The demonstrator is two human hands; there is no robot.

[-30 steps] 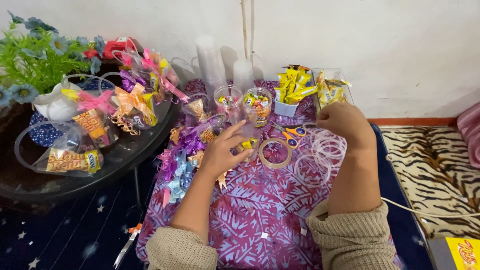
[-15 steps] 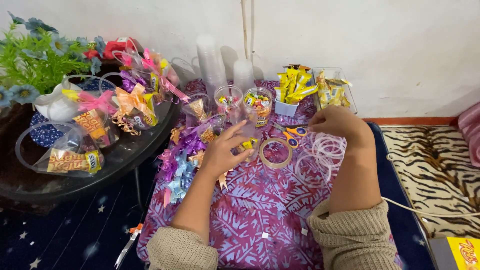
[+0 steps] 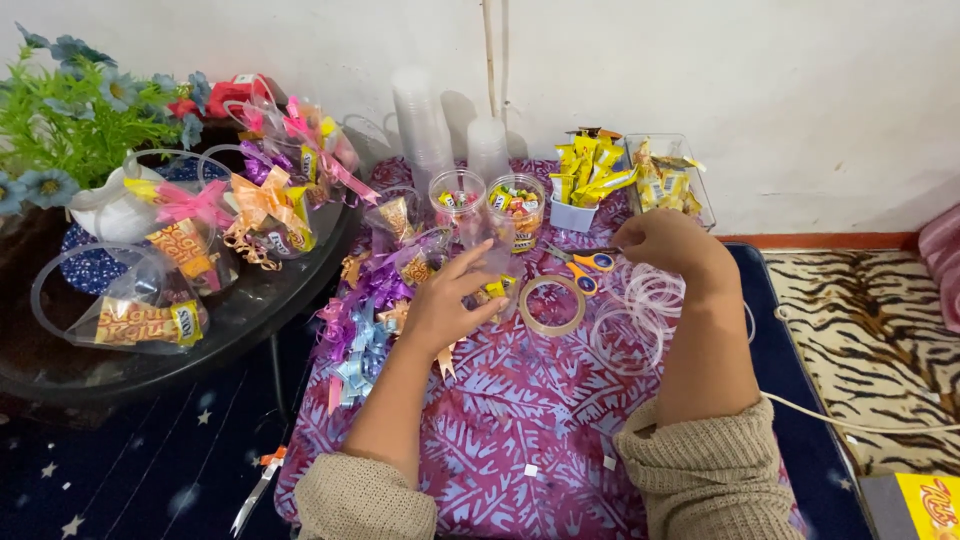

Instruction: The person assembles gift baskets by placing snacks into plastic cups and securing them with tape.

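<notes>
In the head view, the left hand (image 3: 445, 305) lay on the purple patterned cloth (image 3: 520, 400), fingers spread and holding nothing, its fingertips reaching toward a clear plastic bag (image 3: 480, 240) and just beside the ribbon bows (image 3: 365, 320). A tape roll (image 3: 552, 305) lay flat on the cloth just right of that hand. The right hand (image 3: 668, 243) hovered over the clear plastic rings (image 3: 640, 310), fingers curled in; whether it pinched anything could not be told. Yellow-handled scissors (image 3: 590, 265) lay just left of it. Behind stood two candy cups (image 3: 490, 200), stacked clear cups (image 3: 420, 125) and trays of yellow packets (image 3: 625, 180). On the dark round surface (image 3: 150, 350) at left sat wrapped gift parcels (image 3: 230, 215) and blue flowers (image 3: 70, 110).
</notes>
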